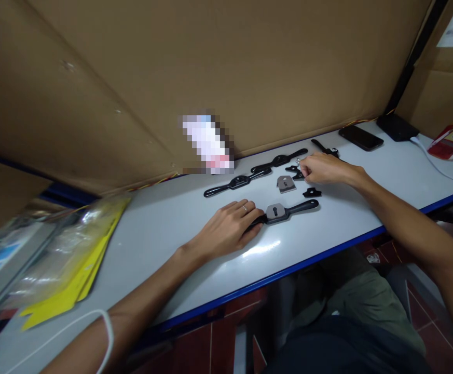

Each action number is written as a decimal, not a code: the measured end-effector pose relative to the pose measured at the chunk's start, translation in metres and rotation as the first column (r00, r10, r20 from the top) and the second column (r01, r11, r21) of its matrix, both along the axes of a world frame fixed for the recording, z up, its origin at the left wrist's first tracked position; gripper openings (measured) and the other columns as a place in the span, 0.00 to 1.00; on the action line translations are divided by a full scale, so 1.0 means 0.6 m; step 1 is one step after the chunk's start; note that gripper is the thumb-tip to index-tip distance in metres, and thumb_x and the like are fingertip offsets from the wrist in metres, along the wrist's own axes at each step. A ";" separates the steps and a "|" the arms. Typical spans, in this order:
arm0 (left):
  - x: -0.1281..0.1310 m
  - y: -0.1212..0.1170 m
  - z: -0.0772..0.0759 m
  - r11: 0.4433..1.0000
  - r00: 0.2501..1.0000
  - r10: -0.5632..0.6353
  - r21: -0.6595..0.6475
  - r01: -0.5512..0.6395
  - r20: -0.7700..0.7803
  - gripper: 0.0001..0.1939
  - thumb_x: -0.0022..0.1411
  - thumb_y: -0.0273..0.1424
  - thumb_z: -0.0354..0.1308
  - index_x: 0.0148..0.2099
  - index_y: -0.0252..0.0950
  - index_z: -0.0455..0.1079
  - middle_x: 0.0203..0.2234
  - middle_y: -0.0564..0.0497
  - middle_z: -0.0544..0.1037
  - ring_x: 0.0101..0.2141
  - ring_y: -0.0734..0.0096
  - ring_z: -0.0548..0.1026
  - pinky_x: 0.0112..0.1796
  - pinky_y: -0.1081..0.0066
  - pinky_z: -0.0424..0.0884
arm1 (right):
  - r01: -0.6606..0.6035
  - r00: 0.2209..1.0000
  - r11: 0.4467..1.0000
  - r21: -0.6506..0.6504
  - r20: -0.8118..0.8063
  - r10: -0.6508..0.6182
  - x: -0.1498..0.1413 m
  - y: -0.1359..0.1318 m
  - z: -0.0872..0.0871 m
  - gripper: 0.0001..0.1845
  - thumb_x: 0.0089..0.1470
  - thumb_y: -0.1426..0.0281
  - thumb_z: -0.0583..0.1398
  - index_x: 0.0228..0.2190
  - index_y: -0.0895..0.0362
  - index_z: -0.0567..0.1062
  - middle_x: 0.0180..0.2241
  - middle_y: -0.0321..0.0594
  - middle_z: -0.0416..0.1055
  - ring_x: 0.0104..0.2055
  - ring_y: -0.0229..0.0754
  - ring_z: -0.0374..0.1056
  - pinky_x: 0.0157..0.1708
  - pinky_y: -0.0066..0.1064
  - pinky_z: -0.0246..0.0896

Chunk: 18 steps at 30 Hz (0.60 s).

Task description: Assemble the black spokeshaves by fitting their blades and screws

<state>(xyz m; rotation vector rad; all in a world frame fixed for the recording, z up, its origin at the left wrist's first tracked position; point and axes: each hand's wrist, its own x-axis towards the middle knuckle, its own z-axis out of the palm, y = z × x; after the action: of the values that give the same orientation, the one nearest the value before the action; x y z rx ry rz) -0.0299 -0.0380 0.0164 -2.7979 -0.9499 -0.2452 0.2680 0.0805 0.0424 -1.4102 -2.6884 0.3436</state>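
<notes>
My left hand (236, 223), a ring on one finger, is closed round the left handle of a black spokeshave (303, 206) lying on the white table. A grey slotted blade (276, 211) rests on the spokeshave's middle. Farther right, my right hand (323, 168) reaches down with its fingers pinched among small parts; what they hold, if anything, is hidden. Small shiny metal pieces (298, 162) and black caps (291, 169) lie at its fingertips. Just left of it are more slotted blades (286, 184), seemingly stacked. Another black cap (312, 192) sits between this hand and the spokeshave.
Two more spokeshave bodies (238, 181) (279, 160) lie behind. At the back right are a black handled piece (325, 148), a phone (361, 138) and a black box with a white cable (397, 128). Plastic sleeves with yellow card (74, 280) lie left. A cardboard wall (226, 67) bounds the back.
</notes>
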 end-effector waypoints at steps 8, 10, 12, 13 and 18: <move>-0.002 0.001 -0.002 1.000 0.999 0.008 -0.024 -0.007 0.038 0.13 0.75 0.33 0.47 0.50 0.35 0.71 0.37 0.45 0.76 0.38 0.61 0.75 0.39 0.61 0.75 | 0.066 0.998 0.998 -0.013 0.024 -0.066 -0.001 -0.007 0.013 0.05 0.50 0.72 0.63 0.32 0.53 0.71 0.32 0.43 0.72 0.32 0.45 0.64 0.30 0.35 0.46; -0.002 0.001 -0.001 1.000 1.000 0.004 -0.014 -0.004 0.021 0.13 0.75 0.33 0.47 0.50 0.35 0.71 0.37 0.46 0.76 0.38 0.61 0.75 0.39 0.61 0.74 | 0.085 0.996 0.996 -0.010 0.022 -0.085 -0.001 -0.006 0.013 0.07 0.53 0.68 0.63 0.36 0.54 0.72 0.34 0.45 0.73 0.35 0.47 0.65 0.31 0.35 0.47; -0.002 0.001 0.000 1.000 1.000 0.004 -0.008 -0.004 0.013 0.13 0.75 0.33 0.46 0.50 0.35 0.71 0.38 0.45 0.76 0.38 0.62 0.75 0.39 0.61 0.74 | 0.092 0.996 0.996 0.001 0.016 -0.092 -0.001 -0.004 0.010 0.10 0.56 0.64 0.63 0.39 0.54 0.73 0.36 0.47 0.73 0.38 0.49 0.66 0.31 0.36 0.48; -0.001 0.000 0.000 1.000 1.000 0.004 -0.010 -0.004 0.011 0.13 0.75 0.33 0.46 0.50 0.35 0.71 0.38 0.45 0.76 0.38 0.62 0.75 0.40 0.61 0.74 | 0.091 0.996 0.996 0.007 0.013 -0.092 -0.002 -0.003 0.008 0.11 0.57 0.63 0.62 0.40 0.54 0.74 0.37 0.48 0.73 0.39 0.50 0.67 0.31 0.36 0.48; -0.001 0.000 0.000 1.000 1.000 0.007 -0.017 -0.007 0.004 0.13 0.75 0.33 0.46 0.50 0.34 0.70 0.38 0.45 0.76 0.38 0.61 0.75 0.39 0.61 0.75 | 0.058 0.998 0.998 0.015 0.020 -0.059 -0.005 0.000 -0.001 0.08 0.56 0.65 0.63 0.39 0.54 0.76 0.38 0.49 0.73 0.39 0.51 0.67 0.31 0.37 0.48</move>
<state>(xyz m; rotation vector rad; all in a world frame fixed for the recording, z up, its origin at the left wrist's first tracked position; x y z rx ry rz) -0.0305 -0.0379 0.0163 -2.8097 -0.9672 -0.2429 0.2650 0.0803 0.0418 -1.4929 -2.6533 0.3066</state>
